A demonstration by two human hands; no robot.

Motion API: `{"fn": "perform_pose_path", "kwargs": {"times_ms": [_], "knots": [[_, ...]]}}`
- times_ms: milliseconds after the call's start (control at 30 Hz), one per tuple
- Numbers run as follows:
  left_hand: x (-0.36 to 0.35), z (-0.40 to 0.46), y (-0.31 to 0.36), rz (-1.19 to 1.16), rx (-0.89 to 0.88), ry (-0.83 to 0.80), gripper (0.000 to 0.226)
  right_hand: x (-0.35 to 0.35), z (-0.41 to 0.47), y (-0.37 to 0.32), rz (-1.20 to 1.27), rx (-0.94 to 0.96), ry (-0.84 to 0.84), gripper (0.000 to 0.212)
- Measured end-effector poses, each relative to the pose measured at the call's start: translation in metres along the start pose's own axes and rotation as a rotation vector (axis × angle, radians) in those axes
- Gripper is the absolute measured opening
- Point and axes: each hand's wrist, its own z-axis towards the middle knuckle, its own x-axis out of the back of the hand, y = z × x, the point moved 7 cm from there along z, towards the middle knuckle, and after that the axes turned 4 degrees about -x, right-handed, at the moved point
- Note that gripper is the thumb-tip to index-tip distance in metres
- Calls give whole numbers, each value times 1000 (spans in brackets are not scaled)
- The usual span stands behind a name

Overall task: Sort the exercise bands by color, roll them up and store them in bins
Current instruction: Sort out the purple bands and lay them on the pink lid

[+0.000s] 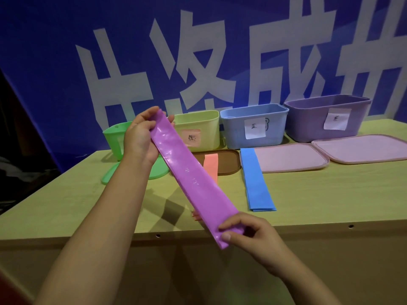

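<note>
Holding purple band [193, 177] taut | axis far-left to near-right | both hands' fingers [231, 225] pinch ends

One head-worn wide-angle view looks forward and down from close above the near edge of the table [308, 194]. Both forearms reach in from the bottom of the frame. A blue banner [55, 62] fills the upper half, bowed by the lens.

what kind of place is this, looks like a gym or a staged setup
Likely a staged demo or recording setup rather than a gym: a plain wooden table stands against a big blue printed banner, with a row of labelled bins such as the blue bin and purple bin behind loose bands.
</note>
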Motion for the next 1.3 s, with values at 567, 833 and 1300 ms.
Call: {"fn": "perform_pose_path", "kwargs": {"times_ms": [567,833,1300], "knots": [[-148,1,-87,239,187,-425,41,161,-48,-11,34,-51,441,63],[-306,-5,-178,469,28,-507,59,270,-71,-16,-194,-177,639,58],[-430,-29,-347,856,-146,-855,53,354,-55,0,-840,-433,654,56]]}}
